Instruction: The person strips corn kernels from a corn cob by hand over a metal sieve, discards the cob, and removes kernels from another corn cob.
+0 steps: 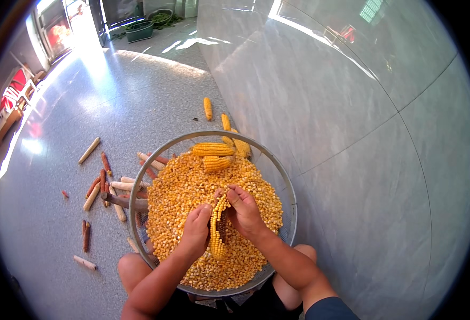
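Both my hands hold one partly shelled corn cob (pixel 219 228) over a round, metal-rimmed mesh sieve (pixel 295 204). My left hand (pixel 197 230) grips the cob's left side, its thumb up. My right hand (pixel 246 208) is closed on the upper right part, thumb and fingertips near the top end. Rows of yellow kernels remain along the cob's left and lower parts; the dark core shows bare on the right. Loose corn kernels (pixel 179 192) are heaped in the sieve. A whole ear of corn (pixel 213 149) and a shorter piece of ear (pixel 216 163) lie on the heap's far side.
Bare red and white cobs (pixel 92 197) are scattered on the speckled floor at left, beside a wooden stick (pixel 117 199) reaching the sieve. Several ears (pixel 241 148) lie beyond the rim. A grey tiled wall (pixel 339 140) stands at right. My knees (pixel 133 270) flank the sieve.
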`<act>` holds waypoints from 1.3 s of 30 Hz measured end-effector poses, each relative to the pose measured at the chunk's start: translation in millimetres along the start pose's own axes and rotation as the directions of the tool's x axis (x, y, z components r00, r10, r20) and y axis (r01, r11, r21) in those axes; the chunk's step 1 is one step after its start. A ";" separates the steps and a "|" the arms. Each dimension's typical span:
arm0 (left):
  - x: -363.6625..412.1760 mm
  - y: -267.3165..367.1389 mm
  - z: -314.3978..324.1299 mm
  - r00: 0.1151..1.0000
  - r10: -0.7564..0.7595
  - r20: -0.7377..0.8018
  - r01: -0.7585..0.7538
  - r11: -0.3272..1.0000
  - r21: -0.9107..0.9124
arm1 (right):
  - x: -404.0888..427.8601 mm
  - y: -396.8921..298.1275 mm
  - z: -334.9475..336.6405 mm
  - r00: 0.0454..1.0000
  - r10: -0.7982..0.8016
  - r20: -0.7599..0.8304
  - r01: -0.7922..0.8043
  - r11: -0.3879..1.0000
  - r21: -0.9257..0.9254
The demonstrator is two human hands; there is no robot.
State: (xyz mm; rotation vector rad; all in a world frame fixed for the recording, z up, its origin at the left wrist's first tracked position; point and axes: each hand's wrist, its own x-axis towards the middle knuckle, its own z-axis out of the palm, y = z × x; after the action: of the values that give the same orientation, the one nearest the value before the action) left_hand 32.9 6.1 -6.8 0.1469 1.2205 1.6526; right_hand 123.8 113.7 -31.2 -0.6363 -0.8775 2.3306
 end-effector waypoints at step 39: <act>2.6 2.5 -3.7 0.961 0.233 0.151 -0.263 0.939 0.223 | -5.6 -35.7 7.3 0.973 -0.181 0.142 0.206 0.411 -0.888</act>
State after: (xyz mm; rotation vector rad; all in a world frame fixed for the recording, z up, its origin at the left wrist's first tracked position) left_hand 27.9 5.8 -7.8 0.5676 1.3472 1.6751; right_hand 135.5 129.3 0.2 -0.8386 -2.1360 1.4687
